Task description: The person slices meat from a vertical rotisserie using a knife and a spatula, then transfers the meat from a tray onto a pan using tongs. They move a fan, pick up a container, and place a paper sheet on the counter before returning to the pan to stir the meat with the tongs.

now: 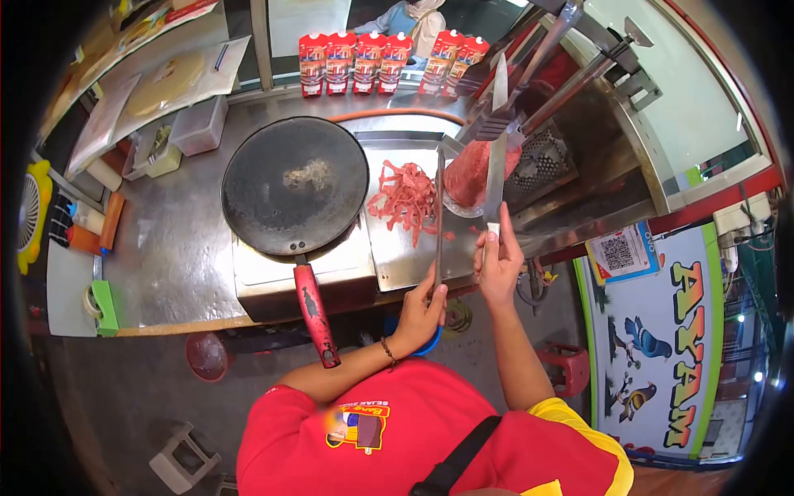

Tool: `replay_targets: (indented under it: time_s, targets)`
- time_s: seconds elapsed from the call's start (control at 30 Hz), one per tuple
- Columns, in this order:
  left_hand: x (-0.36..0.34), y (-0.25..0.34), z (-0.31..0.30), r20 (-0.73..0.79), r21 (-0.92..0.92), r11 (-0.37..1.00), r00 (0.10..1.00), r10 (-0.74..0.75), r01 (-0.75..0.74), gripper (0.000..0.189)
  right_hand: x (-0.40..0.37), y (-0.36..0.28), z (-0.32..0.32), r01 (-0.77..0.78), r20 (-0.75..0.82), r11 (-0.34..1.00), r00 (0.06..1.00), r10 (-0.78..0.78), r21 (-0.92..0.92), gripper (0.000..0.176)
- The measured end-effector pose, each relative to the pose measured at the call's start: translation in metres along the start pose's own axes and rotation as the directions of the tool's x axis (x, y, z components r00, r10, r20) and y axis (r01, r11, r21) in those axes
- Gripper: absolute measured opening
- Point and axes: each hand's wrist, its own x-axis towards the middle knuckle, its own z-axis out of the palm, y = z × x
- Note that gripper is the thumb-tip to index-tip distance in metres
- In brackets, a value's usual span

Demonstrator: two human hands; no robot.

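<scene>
In my right hand (500, 269) is a long knife (497, 169) with a white handle, its blade pointing up across the front of the meat cone (471, 174). My left hand (422, 312) is closed around a long thin metal tool (440, 202) whose far end reaches beside the cone; its exact kind I cannot tell. The reddish cone stands by the grill, partly behind the blade. Thin strips of sliced meat (405, 198) lie heaped on a metal tray (393, 269), left of the metal tool.
A black griddle pan (273, 182) with a worn red handle (311, 310) sits on the stove, its handle jutting past the counter edge. Several red cartons (364, 62) line the back ledge. Plastic containers (200, 126) stand at left. Beyond the glass is a person (405, 21).
</scene>
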Motion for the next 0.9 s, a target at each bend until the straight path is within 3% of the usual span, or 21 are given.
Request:
replay_targets:
  time_s: [0.23,0.37,0.43,0.5,0.57,0.8,0.9]
  targets:
    - [-0.002,0.000,-0.004,0.005,0.015,1.000,1.000,-0.006,0.006,0.058,-0.008,-0.005,0.005,-0.014,-0.014,1.000,1.000,0.014,-0.011,0.054]
    - [-0.004,0.002,-0.002,-0.011,0.025,1.000,1.000,0.002,-0.002,0.058,0.025,-0.014,0.011,0.026,0.013,0.996,1.000,-0.025,-0.085,0.055]
    - [-0.005,0.006,-0.001,-0.032,0.023,1.000,0.999,0.002,-0.001,0.058,0.029,-0.014,0.016,0.041,-0.005,0.999,0.999,-0.040,0.024,0.055]
    - [-0.003,0.006,-0.003,0.006,0.012,1.000,1.000,0.011,-0.011,0.059,0.013,-0.007,0.011,0.059,0.023,0.996,0.998,-0.057,-0.073,0.055]
    - [-0.002,0.005,-0.004,-0.001,0.017,1.000,1.000,0.020,-0.020,0.060,-0.004,0.012,0.004,0.065,0.011,0.998,0.998,-0.065,0.025,0.055]
    - [0.000,0.006,-0.002,-0.007,0.001,1.000,1.000,0.012,-0.012,0.061,0.043,-0.006,0.026,0.099,0.009,0.991,0.995,-0.099,-0.095,0.056]
    - [0.004,0.006,-0.001,-0.011,-0.007,1.000,1.000,0.005,-0.005,0.061,0.017,0.013,0.012,0.120,0.017,0.985,0.993,-0.119,-0.124,0.056]
